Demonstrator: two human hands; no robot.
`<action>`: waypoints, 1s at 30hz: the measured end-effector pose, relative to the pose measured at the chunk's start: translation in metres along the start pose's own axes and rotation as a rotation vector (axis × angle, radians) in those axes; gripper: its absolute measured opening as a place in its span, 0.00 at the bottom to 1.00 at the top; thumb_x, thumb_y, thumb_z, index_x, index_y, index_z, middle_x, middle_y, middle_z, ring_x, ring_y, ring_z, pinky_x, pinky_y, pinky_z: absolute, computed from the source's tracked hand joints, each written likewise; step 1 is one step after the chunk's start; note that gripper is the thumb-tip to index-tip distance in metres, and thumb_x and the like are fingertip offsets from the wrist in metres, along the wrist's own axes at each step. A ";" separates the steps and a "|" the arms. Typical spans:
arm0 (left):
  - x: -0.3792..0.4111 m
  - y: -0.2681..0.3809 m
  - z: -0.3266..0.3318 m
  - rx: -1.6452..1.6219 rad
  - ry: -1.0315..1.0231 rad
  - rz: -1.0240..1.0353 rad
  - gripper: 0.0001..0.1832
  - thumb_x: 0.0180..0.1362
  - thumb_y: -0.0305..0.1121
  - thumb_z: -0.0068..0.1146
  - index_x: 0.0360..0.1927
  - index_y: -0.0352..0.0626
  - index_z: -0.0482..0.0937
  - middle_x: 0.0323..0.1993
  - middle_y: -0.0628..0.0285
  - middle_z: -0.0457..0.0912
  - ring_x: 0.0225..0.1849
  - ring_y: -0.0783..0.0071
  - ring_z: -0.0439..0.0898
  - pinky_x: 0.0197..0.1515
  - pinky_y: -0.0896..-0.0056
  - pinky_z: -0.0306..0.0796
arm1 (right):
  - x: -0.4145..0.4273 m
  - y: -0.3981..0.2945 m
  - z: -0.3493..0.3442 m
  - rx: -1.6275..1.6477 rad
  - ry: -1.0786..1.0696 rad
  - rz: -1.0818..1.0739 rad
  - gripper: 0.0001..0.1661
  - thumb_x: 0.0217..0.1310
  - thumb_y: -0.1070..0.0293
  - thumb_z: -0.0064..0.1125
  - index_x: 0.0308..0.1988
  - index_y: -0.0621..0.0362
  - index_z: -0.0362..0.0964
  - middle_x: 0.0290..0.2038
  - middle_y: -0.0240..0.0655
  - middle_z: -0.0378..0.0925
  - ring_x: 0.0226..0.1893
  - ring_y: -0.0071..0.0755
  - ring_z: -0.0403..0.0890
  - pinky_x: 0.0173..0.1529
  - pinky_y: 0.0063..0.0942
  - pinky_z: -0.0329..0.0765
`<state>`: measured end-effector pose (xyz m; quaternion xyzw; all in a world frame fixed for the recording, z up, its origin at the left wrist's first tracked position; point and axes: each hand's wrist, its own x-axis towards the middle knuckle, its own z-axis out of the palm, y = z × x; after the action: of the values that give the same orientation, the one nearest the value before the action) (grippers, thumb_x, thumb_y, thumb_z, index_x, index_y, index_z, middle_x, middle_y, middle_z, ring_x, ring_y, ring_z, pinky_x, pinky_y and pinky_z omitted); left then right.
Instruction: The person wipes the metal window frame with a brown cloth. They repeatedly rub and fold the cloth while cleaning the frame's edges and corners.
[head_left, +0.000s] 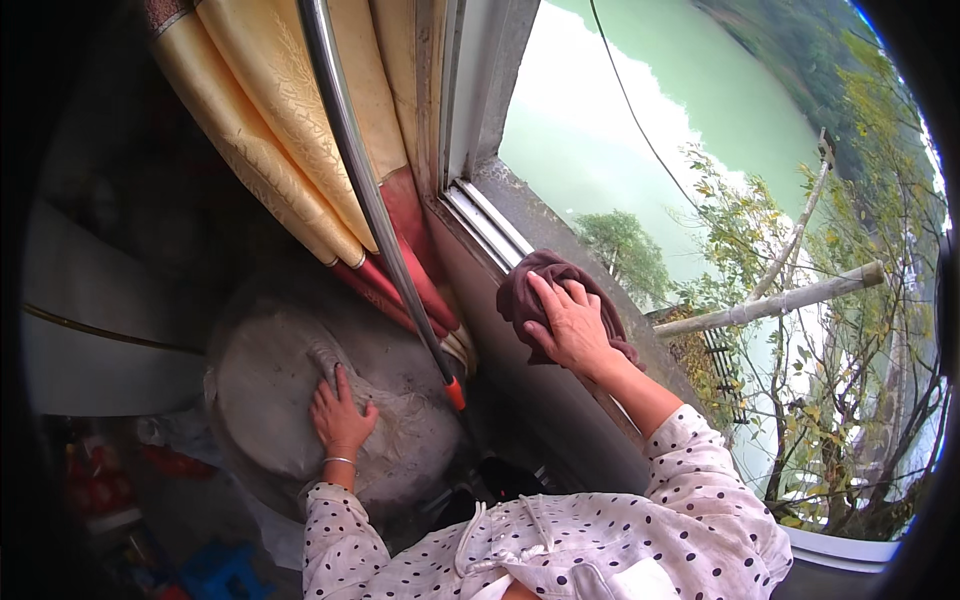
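Note:
My right hand presses a bunched dark maroon cloth onto the sill and sliding track of an open window. The fingers lie spread over the cloth, and part of the track runs out beyond it. My left hand rests with its fingers apart on a large rounded object under a wrinkled, dusty plastic cover; what lies beneath the cover cannot be told. A bracelet circles my left wrist.
A metal pole with a red collar slants between my hands. Gold and red curtains hang left of the window. Outside are water, trees and a wooden pole. A blue plastic stool stands at the lower left.

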<state>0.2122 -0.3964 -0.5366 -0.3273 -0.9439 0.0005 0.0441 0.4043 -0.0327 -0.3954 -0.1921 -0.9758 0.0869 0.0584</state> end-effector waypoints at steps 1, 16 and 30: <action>0.000 -0.002 0.000 -0.002 0.023 0.010 0.53 0.42 0.53 0.64 0.73 0.48 0.58 0.57 0.43 0.69 0.52 0.47 0.72 0.54 0.49 0.68 | 0.010 0.004 0.002 0.057 0.000 0.003 0.46 0.60 0.49 0.62 0.72 0.47 0.54 0.59 0.38 0.73 0.62 0.48 0.66 0.59 0.50 0.62; 0.006 0.001 -0.004 -0.027 0.015 0.010 0.52 0.43 0.52 0.65 0.73 0.49 0.59 0.58 0.43 0.69 0.54 0.47 0.72 0.54 0.49 0.68 | 0.223 0.063 0.033 0.133 0.452 0.255 0.14 0.60 0.63 0.58 0.44 0.57 0.71 0.37 0.51 0.82 0.36 0.59 0.83 0.41 0.51 0.81; 0.000 -0.002 -0.005 -0.011 0.046 0.019 0.53 0.42 0.52 0.66 0.74 0.48 0.58 0.56 0.42 0.69 0.52 0.46 0.72 0.53 0.48 0.68 | 0.187 0.032 -0.049 -0.010 0.434 -0.307 0.25 0.54 0.74 0.59 0.54 0.47 0.73 0.40 0.36 0.82 0.43 0.46 0.80 0.47 0.40 0.77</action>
<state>0.2114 -0.3978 -0.5319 -0.3366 -0.9394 -0.0119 0.0642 0.2509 0.0754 -0.3383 -0.0564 -0.9585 0.0288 0.2778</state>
